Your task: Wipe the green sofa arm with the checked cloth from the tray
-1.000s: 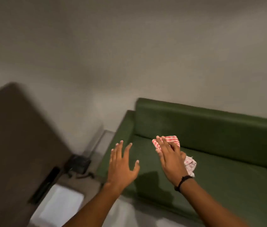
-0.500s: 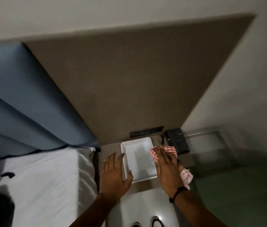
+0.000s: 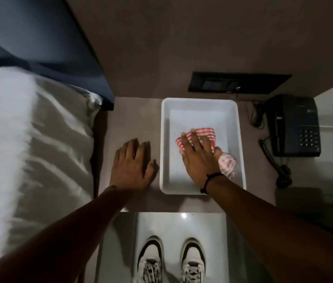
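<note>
Cloth [image 3: 203,134] in tray [image 3: 166,144], under right hand [image 3: 199,158]

Two hands: the left hand [image 3: 130,166] and the right hand [image 3: 199,158]. One cloth [image 3: 206,135], one tray [image 3: 166,139], one telephone [image 3: 296,127], two shoes [image 3: 150,260], one switch panel [image 3: 237,82], one bracelet [image 3: 207,181].

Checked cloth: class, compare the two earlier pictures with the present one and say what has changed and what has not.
The right hand carried the checked cloth off the green sofa, over to the bedside table, and now presses it down inside the white tray. The view swung from sofa down to the table. The left hand stays open and empty, now beside the tray. The right hand never let go of the cloth.
</note>
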